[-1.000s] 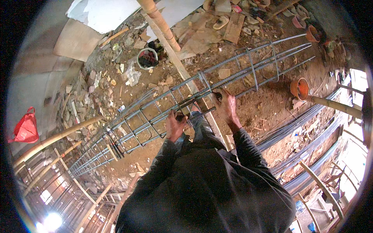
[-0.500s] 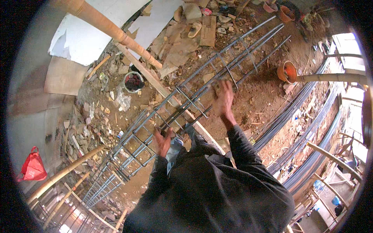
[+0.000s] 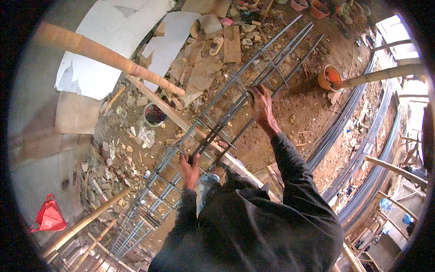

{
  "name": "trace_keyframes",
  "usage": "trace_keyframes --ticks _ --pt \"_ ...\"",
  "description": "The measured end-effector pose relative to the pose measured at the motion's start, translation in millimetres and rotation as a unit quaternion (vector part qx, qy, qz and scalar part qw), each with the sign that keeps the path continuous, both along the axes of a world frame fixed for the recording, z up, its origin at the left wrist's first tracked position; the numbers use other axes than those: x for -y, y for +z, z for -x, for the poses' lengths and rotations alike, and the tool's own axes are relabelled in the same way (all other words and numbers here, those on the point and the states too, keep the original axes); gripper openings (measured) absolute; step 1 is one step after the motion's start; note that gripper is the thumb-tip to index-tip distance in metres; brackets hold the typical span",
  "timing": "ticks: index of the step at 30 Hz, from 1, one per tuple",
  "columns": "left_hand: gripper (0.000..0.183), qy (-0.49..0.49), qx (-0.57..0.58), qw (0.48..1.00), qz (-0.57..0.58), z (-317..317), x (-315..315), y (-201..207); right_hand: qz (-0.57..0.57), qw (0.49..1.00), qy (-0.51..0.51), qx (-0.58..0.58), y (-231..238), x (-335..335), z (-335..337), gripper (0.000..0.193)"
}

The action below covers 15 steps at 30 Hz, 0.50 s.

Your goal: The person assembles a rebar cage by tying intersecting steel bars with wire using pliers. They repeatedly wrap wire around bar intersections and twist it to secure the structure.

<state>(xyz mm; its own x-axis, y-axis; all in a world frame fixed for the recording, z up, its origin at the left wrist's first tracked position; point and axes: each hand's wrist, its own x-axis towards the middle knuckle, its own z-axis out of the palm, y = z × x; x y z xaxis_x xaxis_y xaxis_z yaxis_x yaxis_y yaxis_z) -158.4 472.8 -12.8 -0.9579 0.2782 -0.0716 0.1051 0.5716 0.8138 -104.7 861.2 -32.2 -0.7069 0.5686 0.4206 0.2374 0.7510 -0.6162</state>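
Note:
A long rebar cage (image 3: pixel 156 181) of straight steel bars and square stirrups runs diagonally from lower left to upper right, crossing a wooden beam (image 3: pixel 235 164). My left hand (image 3: pixel 189 171) closes thumb and fingers around a middle bar of the cage. Farther along, my right hand (image 3: pixel 265 111) has its fingers bent over the paired middle bars (image 3: pixel 233 111), beside a stirrup. Those fingertips are partly hidden behind the bars. Past my right hand, the bar ends stick out free.
Bundles of long rebar (image 3: pixel 349 122) lie along the right. Bamboo poles (image 3: pixel 113 56) cross at upper left and elsewhere. An orange bucket (image 3: pixel 330 78), a pail with dark contents (image 3: pixel 155 114), rubble, white sheets (image 3: pixel 97 50) and a red bag (image 3: pixel 50 215) surround the cage.
My right hand has gone from a blurred reach over the bars to a grip on them. The cage's far end has shifted slightly left. My left hand keeps its hold.

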Motion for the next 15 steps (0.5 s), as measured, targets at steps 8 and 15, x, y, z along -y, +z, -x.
trace_keyframes --ticks 8,15 --pt "0.039 -0.008 0.002 1.000 -0.003 -3 -19 9 -0.046 0.998 -0.053 0.000 -16 -25 -4 0.034" --pt "0.038 -0.066 0.068 0.995 0.019 20 -36 36 -0.175 0.962 -0.172 0.116 -31 -130 -1 0.054"
